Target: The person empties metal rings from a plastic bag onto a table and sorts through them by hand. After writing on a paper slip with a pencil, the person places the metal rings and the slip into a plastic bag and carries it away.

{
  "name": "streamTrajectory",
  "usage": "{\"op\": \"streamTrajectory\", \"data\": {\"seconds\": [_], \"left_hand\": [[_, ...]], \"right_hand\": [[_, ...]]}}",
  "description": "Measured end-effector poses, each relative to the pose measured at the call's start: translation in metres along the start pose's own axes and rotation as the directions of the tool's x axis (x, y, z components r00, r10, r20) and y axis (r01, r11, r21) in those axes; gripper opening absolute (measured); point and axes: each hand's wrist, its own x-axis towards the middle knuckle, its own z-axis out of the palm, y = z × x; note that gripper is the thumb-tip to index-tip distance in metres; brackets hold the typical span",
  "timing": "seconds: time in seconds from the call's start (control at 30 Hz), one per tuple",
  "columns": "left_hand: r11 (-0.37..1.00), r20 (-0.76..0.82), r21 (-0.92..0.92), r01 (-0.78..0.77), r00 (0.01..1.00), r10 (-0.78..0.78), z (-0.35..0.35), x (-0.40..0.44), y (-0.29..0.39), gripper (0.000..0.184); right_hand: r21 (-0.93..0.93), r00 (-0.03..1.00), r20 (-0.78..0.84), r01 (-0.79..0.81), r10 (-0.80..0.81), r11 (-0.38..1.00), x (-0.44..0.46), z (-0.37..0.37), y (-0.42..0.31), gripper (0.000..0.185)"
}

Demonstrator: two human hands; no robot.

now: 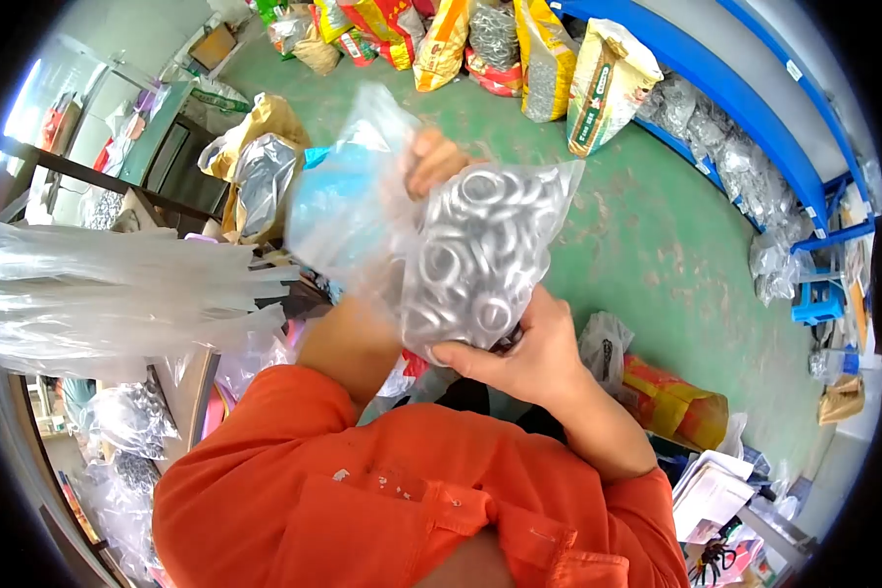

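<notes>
A clear plastic bag of silvery metal rings point(480, 255) hangs in front of my chest. My right hand point(529, 353) grips its lower right side, thumb across the front and fingers behind. My left hand point(434, 162) is at the bag's upper left with its fingers curled together, and it holds a thin clear plastic bag point(353, 196) that is blurred by motion. Something light blue shows through that thin bag. The two bags overlap between my hands, and part of my left hand is hidden behind the plastic.
A stack of clear plastic bags point(127, 299) lies at the left. Filled sacks point(608, 88) stand along the back of the green floor point(637, 225). Blue shelving point(696, 78) with bagged goods curves along the right. A red and yellow bag point(671, 402) sits beside my right elbow.
</notes>
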Motion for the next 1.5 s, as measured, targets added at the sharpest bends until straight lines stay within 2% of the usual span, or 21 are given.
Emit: {"op": "streamTrajectory", "data": {"seconds": [0.03, 0.07, 0.1, 0.13, 0.17, 0.27, 0.47, 0.57, 0.73, 0.9, 0.93, 1.0, 1.07, 1.13, 1.17, 1.2, 1.27, 1.33, 1.37, 1.4, 1.5], "left_hand": [[0.995, 0.007, -0.056, 0.082, 0.997, -0.081, -0.009, -0.004, -0.005, 0.017], [0.986, -0.079, -0.042, 0.162, 0.983, -0.165, -0.024, -0.012, 0.0, 0.016], [0.969, -0.164, -0.043, 0.243, 0.955, -0.247, -0.039, -0.021, 0.005, 0.016], [0.968, -0.16, -0.049, 0.245, 0.955, -0.25, -0.066, -0.021, 0.005, 0.016], [0.948, -0.012, -0.133, 0.289, 0.956, -0.293, -0.099, -0.018, -0.004, 0.015], [0.879, 0.293, -0.28, 0.387, 0.906, -0.305, -0.126, -0.014, -0.031, 0.014], [0.78, 0.07, -0.512, 0.36, 0.922, -0.38, -0.048, 0.004, -0.064, 0.007], [0.764, 0.08, -0.508, 0.399, 0.904, -0.419, -0.027, 0.023, -0.079, 0.008], [0.796, 0.246, -0.336, 0.503, 0.863, -0.442, -0.018, 0.069, -0.114, 0.011], [0.823, 0.371, -0.153, 0.547, 0.803, -0.465, -0.027, 0.134, -0.161, 0.016], [0.83, 0.373, -0.117, 0.545, 0.799, -0.471, -0.028, 0.143, -0.171, 0.017], [0.833, 0.366, -0.037, 0.552, 0.783, -0.502, -0.027, 0.158, -0.188, 0.019], [0.833, 0.264, 0.13, 0.537, 0.791, -0.551, -0.023, 0.166, -0.199, 0.025], [0.817, 0.211, 0.224, 0.532, 0.792, -0.574, -0.018, 0.173, -0.208, 0.023], [0.818, -0.127, 0.363, 0.447, 0.893, -0.431, -0.008, 0.172, -0.217, 0.021], [0.764, -0.413, 0.508, 0.397, 0.891, -0.188, -0.004, 0.176, -0.222, 0.019], [0.763, -0.13, 0.454, 0.46, 0.881, -0.454, -0.016, 0.192, -0.217, 0.014], [0.746, -0.214, 0.647, 0.157, 0.977, -0.021, -0.026, 0.204, -0.238, 0.015], [0.647, -0.243, 0.752, 0.125, 0.965, 0.097, -0.022, 0.209, -0.246, 0.015], [0.656, -0.248, 0.744, 0.126, 0.964, 0.097, -0.027, 0.215, -0.247, 0.015], [0.674, -0.235, 0.728, 0.122, 0.969, 0.078, -0.049, 0.237, -0.239, 0.015]], "right_hand": [[-0.218, 0.99, -0.054, 0.114, -0.129, 0.969, 0.003, -0.002, -0.009, 0.056], [-0.217, 0.99, -0.057, 0.114, -0.129, 0.969, 0.001, 0.0, -0.011, 0.056], [-0.342, 0.989, -0.043, 0.118, -0.141, 0.932, -0.001, 0.001, -0.012, 0.055], [-0.466, 0.989, -0.026, 0.119, -0.148, 0.877, -0.003, 0.001, -0.013, 0.056], [-0.505, 0.966, -0.001, 0.224, -0.26, 0.833, -0.005, 0.001, -0.013, 0.059], [-0.403, 0.936, 0.038, 0.336, -0.351, 0.852, -0.003, 0.0, -0.023, 0.063], [-0.323, 0.92, 0.086, 0.39, -0.383, 0.863, -0.016, -0.016, -0.019, 0.057], [-0.303, 0.906, 0.097, 0.42, -0.411, 0.855, -0.022, -0.033, -0.018, 0.052], [-0.304, 0.908, 0.061, 0.413, -0.415, 0.859, -0.026, -0.083, -0.003, 0.049], [-0.157, 0.984, -0.051, 0.162, -0.172, 0.974, -0.032, -0.153, 0.027, 0.041], [-0.09, 0.996, -0.061, 0.064, -0.07, 0.994, -0.031, -0.166, 0.033, 0.039], [-0.125, 0.993, -0.106, 0.041, -0.055, 0.991, -0.031, -0.189, 0.047, 0.038], [-0.218, 0.97, -0.243, -0.071, 0.016, 0.973, -0.032, -0.207, 0.056, 0.04], [-0.274, 0.906, -0.422, -0.089, -0.036, 0.958, -0.032, -0.225, 0.063, 0.045], [-0.193, 0.876, -0.481, -0.125, 0.017, 0.973, -0.033, -0.235, 0.063, 0.043], [-0.113, 0.841, -0.537, -0.151, 0.067, 0.982, -0.03, -0.245, 0.063, 0.04], [-0.107, 0.853, -0.519, -0.001, -0.055, 0.994, -0.026, -0.261, 0.069, 0.055], [-0.036, 0.898, -0.427, 0.096, -0.102, 0.995, -0.017, -0.269, 0.058, 0.07], [-0.059, 0.923, -0.385, 0.003, -0.025, 0.998, -0.006, -0.274, 0.045, 0.079], [-0.067, 0.922, -0.386, -0.007, -0.019, 0.998, 0.007, -0.279, 0.048, 0.079], [0.189, 0.836, -0.548, 0.089, 0.03, 0.978, 0.047, -0.299, 0.063, 0.073]]}}
